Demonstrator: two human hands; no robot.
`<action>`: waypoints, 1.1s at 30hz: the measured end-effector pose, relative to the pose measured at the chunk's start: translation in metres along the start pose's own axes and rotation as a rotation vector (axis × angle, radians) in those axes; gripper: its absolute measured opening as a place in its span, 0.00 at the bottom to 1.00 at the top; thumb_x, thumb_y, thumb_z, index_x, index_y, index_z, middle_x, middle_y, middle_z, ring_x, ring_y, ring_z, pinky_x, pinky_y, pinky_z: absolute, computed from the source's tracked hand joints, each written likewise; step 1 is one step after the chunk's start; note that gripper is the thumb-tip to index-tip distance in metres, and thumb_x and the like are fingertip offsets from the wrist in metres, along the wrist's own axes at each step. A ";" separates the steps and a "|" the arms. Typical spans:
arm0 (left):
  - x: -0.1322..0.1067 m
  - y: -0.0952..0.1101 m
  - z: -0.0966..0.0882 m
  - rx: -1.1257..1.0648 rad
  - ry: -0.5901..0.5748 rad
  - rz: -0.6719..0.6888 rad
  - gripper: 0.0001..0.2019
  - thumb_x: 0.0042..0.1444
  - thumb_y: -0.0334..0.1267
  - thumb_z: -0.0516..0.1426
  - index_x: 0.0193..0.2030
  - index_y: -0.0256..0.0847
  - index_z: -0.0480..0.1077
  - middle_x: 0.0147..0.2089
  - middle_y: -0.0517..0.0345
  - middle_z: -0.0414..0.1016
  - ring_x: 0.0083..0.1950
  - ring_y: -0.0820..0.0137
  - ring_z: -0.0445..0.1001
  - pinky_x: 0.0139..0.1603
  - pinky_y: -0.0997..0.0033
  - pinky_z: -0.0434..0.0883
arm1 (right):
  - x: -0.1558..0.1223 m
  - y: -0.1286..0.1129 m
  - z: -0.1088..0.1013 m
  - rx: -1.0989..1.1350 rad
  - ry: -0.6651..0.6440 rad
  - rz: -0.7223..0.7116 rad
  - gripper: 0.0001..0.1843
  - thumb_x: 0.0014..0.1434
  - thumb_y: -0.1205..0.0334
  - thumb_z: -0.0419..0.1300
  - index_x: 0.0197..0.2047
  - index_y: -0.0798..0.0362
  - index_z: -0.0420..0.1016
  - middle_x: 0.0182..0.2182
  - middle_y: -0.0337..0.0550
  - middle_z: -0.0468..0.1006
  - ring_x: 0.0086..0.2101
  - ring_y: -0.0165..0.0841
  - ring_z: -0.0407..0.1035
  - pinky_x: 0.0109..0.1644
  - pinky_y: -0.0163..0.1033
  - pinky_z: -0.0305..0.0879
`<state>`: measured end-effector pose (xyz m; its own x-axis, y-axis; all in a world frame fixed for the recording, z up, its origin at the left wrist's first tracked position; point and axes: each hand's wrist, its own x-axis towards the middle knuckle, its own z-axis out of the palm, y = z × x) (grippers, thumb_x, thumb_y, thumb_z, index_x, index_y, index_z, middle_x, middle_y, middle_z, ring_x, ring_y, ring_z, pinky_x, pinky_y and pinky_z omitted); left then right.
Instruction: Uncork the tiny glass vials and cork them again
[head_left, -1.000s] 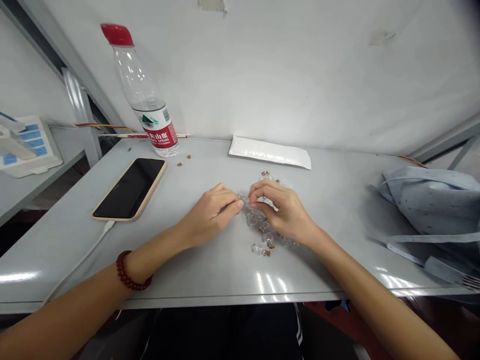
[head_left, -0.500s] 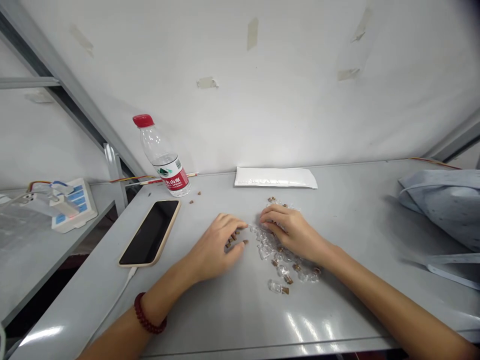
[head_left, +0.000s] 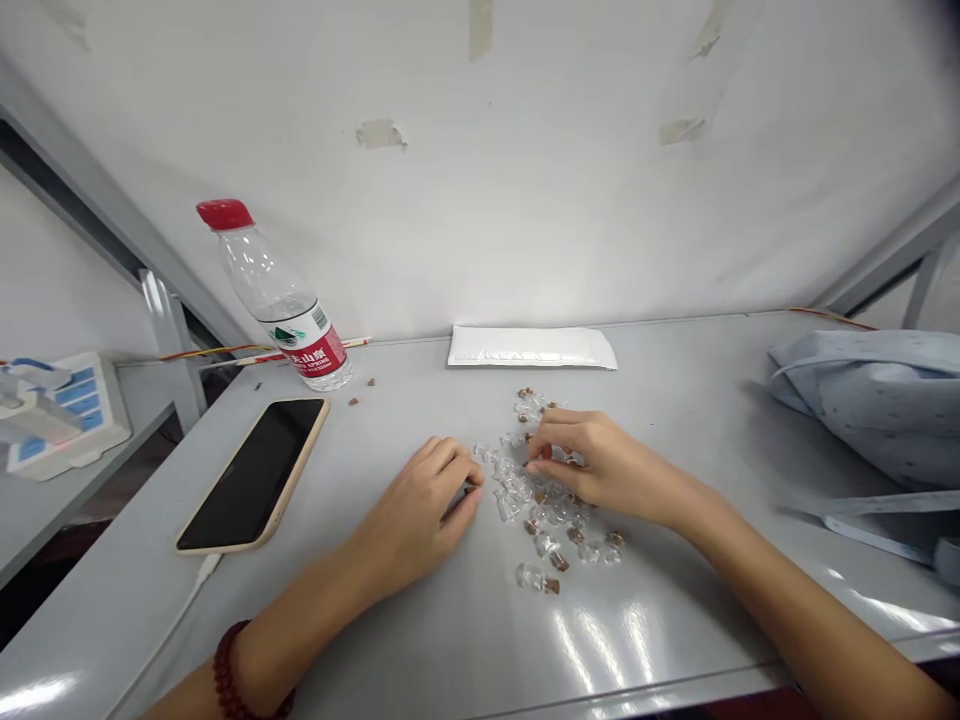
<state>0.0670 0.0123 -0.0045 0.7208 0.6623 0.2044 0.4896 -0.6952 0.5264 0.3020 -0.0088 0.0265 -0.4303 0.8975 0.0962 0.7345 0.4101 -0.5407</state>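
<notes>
Small clear glass bottles with brown cork stoppers lie in a loose pile on the grey table. My right hand is over the pile with thumb and forefinger pinched together; what sits between them is too small to make out. Just left of the bottles rests my left hand, its fingers curled in and the thumb near the forefinger. Whatever is under its palm is hidden. One corked bottle lies apart at the near side of the pile.
A phone on a white cable lies to the left, with a red-capped water bottle behind it. Two cork bits sit nearby. A white packet lies by the wall. Pale blue cloth is at right; a power strip at far left.
My view has swung a little to the right. My left fingers have drawn together, and the loose corks seen between them are now out of sight. My right fingers still work over the pile.
</notes>
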 end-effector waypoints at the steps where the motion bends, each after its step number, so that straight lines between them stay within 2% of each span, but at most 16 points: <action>1: 0.000 0.000 -0.001 0.004 -0.003 -0.005 0.06 0.61 0.27 0.49 0.38 0.39 0.65 0.41 0.55 0.67 0.45 0.66 0.65 0.46 0.62 0.67 | -0.001 -0.002 -0.001 0.003 -0.016 0.008 0.06 0.61 0.65 0.57 0.32 0.53 0.72 0.30 0.39 0.71 0.32 0.29 0.64 0.34 0.36 0.61; 6: 0.000 0.001 -0.005 0.061 -0.012 -0.019 0.07 0.61 0.27 0.48 0.35 0.39 0.65 0.39 0.55 0.67 0.42 0.66 0.65 0.43 0.63 0.66 | -0.004 -0.006 0.000 -0.062 -0.053 0.076 0.04 0.59 0.65 0.58 0.32 0.53 0.72 0.32 0.40 0.71 0.30 0.29 0.64 0.33 0.36 0.60; 10: 0.000 0.001 -0.006 0.112 -0.001 -0.014 0.05 0.62 0.31 0.49 0.39 0.38 0.66 0.39 0.54 0.69 0.43 0.64 0.65 0.44 0.61 0.66 | -0.005 -0.003 0.003 -0.114 -0.070 0.102 0.07 0.62 0.63 0.55 0.36 0.52 0.75 0.33 0.41 0.70 0.28 0.29 0.63 0.32 0.37 0.60; 13: -0.001 0.002 -0.005 0.119 0.012 -0.004 0.05 0.63 0.32 0.50 0.42 0.38 0.66 0.41 0.53 0.70 0.44 0.63 0.65 0.45 0.60 0.67 | -0.005 -0.005 0.006 -0.113 -0.086 0.082 0.07 0.61 0.61 0.57 0.37 0.51 0.76 0.33 0.42 0.69 0.30 0.30 0.64 0.33 0.37 0.61; 19: -0.002 0.005 -0.003 0.104 0.022 0.029 0.07 0.64 0.36 0.51 0.43 0.37 0.67 0.42 0.52 0.71 0.45 0.63 0.65 0.47 0.59 0.67 | -0.003 -0.014 0.014 -0.187 -0.049 0.082 0.06 0.60 0.69 0.55 0.34 0.55 0.74 0.32 0.42 0.68 0.27 0.29 0.61 0.30 0.37 0.61; 22: -0.003 0.006 -0.002 0.093 0.058 0.045 0.07 0.64 0.36 0.51 0.44 0.37 0.68 0.42 0.52 0.71 0.45 0.63 0.65 0.47 0.59 0.67 | -0.002 -0.016 0.016 -0.168 0.029 0.009 0.06 0.60 0.69 0.55 0.35 0.56 0.73 0.32 0.43 0.66 0.29 0.30 0.61 0.32 0.38 0.62; 26: -0.002 0.009 0.000 0.076 0.136 0.092 0.06 0.64 0.35 0.51 0.44 0.38 0.67 0.41 0.53 0.71 0.44 0.63 0.64 0.46 0.61 0.67 | -0.002 -0.020 0.021 -0.088 0.185 -0.177 0.07 0.63 0.66 0.54 0.40 0.55 0.73 0.37 0.46 0.67 0.35 0.32 0.63 0.38 0.39 0.64; 30: -0.001 0.013 0.000 0.071 0.191 0.135 0.07 0.65 0.33 0.50 0.37 0.37 0.66 0.35 0.54 0.70 0.39 0.66 0.63 0.41 0.63 0.66 | 0.001 -0.026 0.026 -0.106 0.237 -0.306 0.08 0.65 0.67 0.51 0.42 0.54 0.72 0.38 0.47 0.70 0.36 0.33 0.64 0.40 0.40 0.63; 33: -0.001 0.014 0.000 0.047 0.205 0.156 0.10 0.64 0.30 0.48 0.31 0.38 0.64 0.31 0.55 0.68 0.36 0.67 0.61 0.38 0.64 0.65 | 0.002 -0.026 0.029 -0.143 0.238 -0.324 0.09 0.65 0.68 0.51 0.39 0.55 0.72 0.35 0.47 0.72 0.35 0.33 0.64 0.39 0.40 0.61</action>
<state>0.0732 0.0021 0.0026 0.6775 0.5854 0.4454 0.4057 -0.8025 0.4376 0.2667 -0.0225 0.0169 -0.5298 0.7242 0.4415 0.6540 0.6803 -0.3310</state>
